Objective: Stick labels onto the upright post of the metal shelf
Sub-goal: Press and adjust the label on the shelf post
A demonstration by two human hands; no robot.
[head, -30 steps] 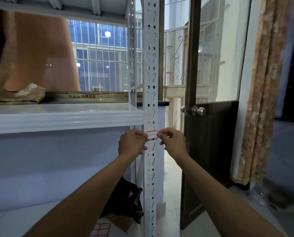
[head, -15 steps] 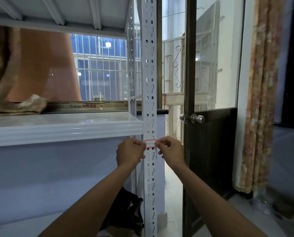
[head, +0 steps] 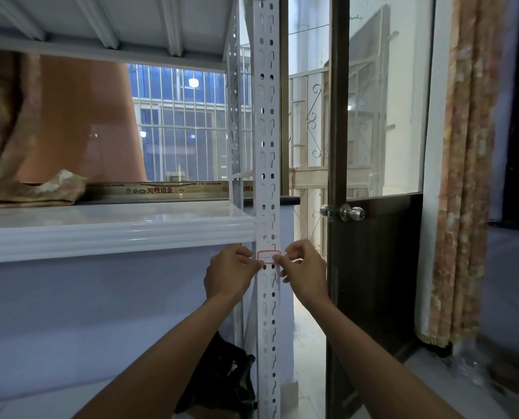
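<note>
1. The label (head: 269,257), white with a red border, lies against the front face of the white perforated post (head: 267,131), a little below the centre of the frame and just under the level of the shelf board (head: 116,234).
2. My left hand (head: 229,275) pinches the label's left edge, fingers curled in, back of the hand toward me. Its forearm rises from the lower left.
3. My right hand (head: 305,272) pinches the right edge the same way, fingers bent, with the forearm coming in from the lower right.
4. Both hands sit level, one on each side of the post.
5. A folded cloth (head: 40,189) lies on the board at the left, and a black bag (head: 222,382) sits by the post's foot at bottom centre.
6. Right of the post stands a dark door (head: 379,267) with a round metal knob (head: 352,212). A patterned curtain (head: 463,176) hangs at the far right.
</note>
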